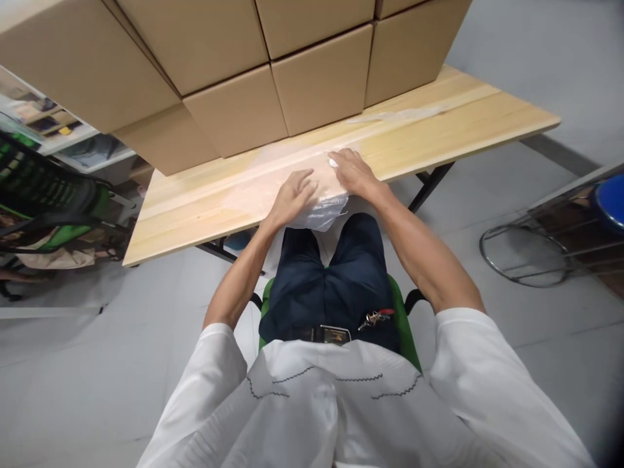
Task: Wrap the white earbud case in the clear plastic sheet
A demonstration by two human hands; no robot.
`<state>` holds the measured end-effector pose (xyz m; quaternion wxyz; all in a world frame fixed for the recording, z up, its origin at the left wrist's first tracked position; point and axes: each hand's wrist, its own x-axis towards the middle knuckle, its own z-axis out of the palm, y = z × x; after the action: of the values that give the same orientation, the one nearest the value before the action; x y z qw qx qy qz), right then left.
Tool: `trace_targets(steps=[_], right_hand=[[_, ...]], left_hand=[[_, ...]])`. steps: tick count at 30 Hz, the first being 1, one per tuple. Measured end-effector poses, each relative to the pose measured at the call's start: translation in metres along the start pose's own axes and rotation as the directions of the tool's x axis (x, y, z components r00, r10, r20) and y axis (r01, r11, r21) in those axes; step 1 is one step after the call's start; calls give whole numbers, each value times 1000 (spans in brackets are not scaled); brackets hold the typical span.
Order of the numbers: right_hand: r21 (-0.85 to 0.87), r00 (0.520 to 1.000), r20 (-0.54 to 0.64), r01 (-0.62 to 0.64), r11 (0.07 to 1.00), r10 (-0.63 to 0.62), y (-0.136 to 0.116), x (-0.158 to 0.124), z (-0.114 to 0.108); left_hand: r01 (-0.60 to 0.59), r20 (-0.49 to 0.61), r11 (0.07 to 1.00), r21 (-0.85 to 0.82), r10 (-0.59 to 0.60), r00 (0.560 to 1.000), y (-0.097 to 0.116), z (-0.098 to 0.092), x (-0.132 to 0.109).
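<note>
A thin clear plastic sheet or bag (324,213) lies flat on the wooden table (487,120), and its crumpled near end hangs over the front edge. My left hand (292,195) rests on the plastic with its fingers stretched forward and apart. To its right, my right hand (355,172) presses down with curled fingers close to the plastic's right side. A small white thing (333,162) shows at the tip of that hand; whether it is held or worn on a finger I cannot tell.
Stacked cardboard boxes (322,78) line the back of the table. A clear strip (400,116) lies before them. A dark mesh chair (53,188) and a shelf (73,140) stand left. At right is a round metal ring base (526,257) near a blue seat (610,200).
</note>
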<state>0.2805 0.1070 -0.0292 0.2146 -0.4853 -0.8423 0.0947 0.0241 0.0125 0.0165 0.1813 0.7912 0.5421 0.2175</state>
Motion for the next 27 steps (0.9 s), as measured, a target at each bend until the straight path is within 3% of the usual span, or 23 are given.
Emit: trace_targets(steps=[3,7,11,14,17,21,24,27], right_hand=[[9,996,-53,-69,998,69,7,3,1],[28,996,-45,82,996,-81,33,4,-3],[42,986,-98,137,990,-133,65,2,-9],[29,983,-116,148,989,-144,81,2,-11],[24,983,-117,146,989,-143,88,2,-15],[33,988,-150,51,998,-46,79,3,-23],[35,979,-195,67,997,-59,52,5,-25],[50,968,-185,179,983,-167,13,12,-20]], left_hand=[[-145,134,965,217,118,984,-7,-9,-39],[-217,211,904,368,146,967,-28,-16,-67],[-200,176,887,415,138,975,-52,-20,-75],[-168,109,885,433,133,985,-59,-19,-76],[-144,61,874,464,131,990,-51,-14,-77],[-116,1,847,519,136,991,-26,4,-75],[-74,-61,840,538,126,990,-2,23,-68],[-31,-98,839,543,100,990,26,44,-53]])
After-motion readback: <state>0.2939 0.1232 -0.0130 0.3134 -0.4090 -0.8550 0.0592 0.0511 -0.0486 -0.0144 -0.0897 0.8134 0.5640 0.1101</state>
